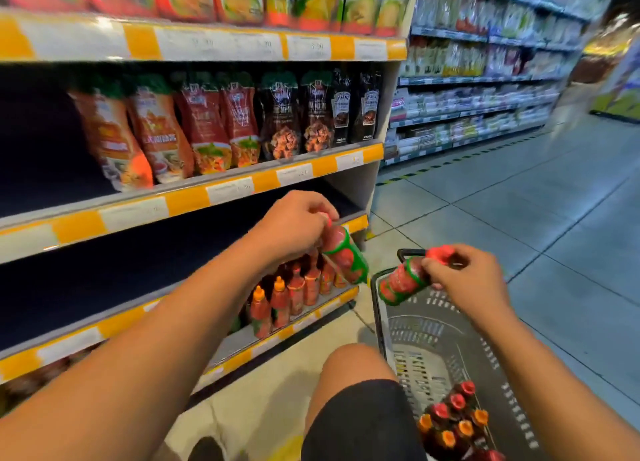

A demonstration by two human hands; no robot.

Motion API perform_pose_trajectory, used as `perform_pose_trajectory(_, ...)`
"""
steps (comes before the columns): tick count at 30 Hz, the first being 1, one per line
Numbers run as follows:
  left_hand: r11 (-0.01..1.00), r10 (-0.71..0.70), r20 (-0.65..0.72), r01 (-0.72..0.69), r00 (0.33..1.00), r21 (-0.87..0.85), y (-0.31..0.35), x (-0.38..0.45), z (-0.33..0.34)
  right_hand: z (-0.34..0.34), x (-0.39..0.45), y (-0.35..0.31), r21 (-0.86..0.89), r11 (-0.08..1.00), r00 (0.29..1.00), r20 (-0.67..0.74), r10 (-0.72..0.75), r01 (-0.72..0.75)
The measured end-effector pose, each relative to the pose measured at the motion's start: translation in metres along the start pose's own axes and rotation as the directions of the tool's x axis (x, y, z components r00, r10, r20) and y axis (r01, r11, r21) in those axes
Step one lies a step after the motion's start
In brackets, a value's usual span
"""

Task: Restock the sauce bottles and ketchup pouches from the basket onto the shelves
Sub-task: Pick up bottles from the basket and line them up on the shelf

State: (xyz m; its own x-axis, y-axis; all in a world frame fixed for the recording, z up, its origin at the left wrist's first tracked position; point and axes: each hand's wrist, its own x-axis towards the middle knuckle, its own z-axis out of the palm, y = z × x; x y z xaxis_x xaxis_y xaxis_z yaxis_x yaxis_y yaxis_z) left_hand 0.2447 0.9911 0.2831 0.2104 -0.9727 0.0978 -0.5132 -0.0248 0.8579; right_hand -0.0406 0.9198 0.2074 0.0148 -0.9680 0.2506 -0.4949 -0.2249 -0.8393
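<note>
each hand holds a red sauce bottle by its cap: left hand (294, 218) grips one bottle (344, 254) near the shelf (194, 197), right hand (467, 280) grips another bottle (401, 282) over the basket (450, 339).

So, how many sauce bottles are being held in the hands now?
2. One bottle hangs from the left hand beside the shelf; the other bottle is in the right hand over the basket.

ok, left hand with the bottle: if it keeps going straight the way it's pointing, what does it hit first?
Most likely the yellow front edge of the dark, empty-looking shelf: the left hand holds its sauce bottle right at that lip, reaching toward the shelving. Depth is unclear from a single view; slightly higher, it might pass over the lip onto the shelf.
</note>
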Motion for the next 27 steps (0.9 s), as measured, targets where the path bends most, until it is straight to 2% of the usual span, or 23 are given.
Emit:
perform_pose_trajectory(3, 0.995, -0.085, -0.063, 0.082, 0.994, -0.054, -0.01, -0.034, -0.055, 0.024, -0.007, -0.048, 0.115, 0.992, 0.996, 0.073, -0.053, 0.044)
perform_pose_trajectory(7, 0.978, -0.18, -0.176, 0.157, 0.968, -0.136, -0.035, -0.085, -0.115, 0.064, -0.027, -0.095, 0.181, 0.982, 0.983, 0.166, -0.078, 0.047)
perform_pose_trajectory(13, 0.975, -0.216, -0.314, 0.22, 0.925, -0.024, -0.074, -0.149, -0.169, 0.119, -0.065, -0.141, 0.272, 0.961, 0.942, 0.304, -0.141, 0.055)
perform_pose_trajectory(19, 0.949, -0.297, -0.373, 0.314, 0.879, -0.015, -0.121, -0.176, -0.186, 0.169, -0.075, -0.143, 0.234, 0.972, 0.886, 0.445, -0.128, 0.022)
perform_pose_trajectory(24, 0.92, -0.361, -0.358, 0.392, 0.861, 0.017, -0.169, -0.17, -0.173, 0.206, -0.071, -0.122, 0.192, 0.981, 0.841, 0.535, -0.082, -0.027)
perform_pose_trajectory(27, 0.89, -0.426, -0.373, 0.455, 0.824, -0.011, -0.197, -0.157, -0.16, 0.229, -0.064, -0.101, 0.189, 0.978, 0.814, 0.58, -0.034, -0.093)
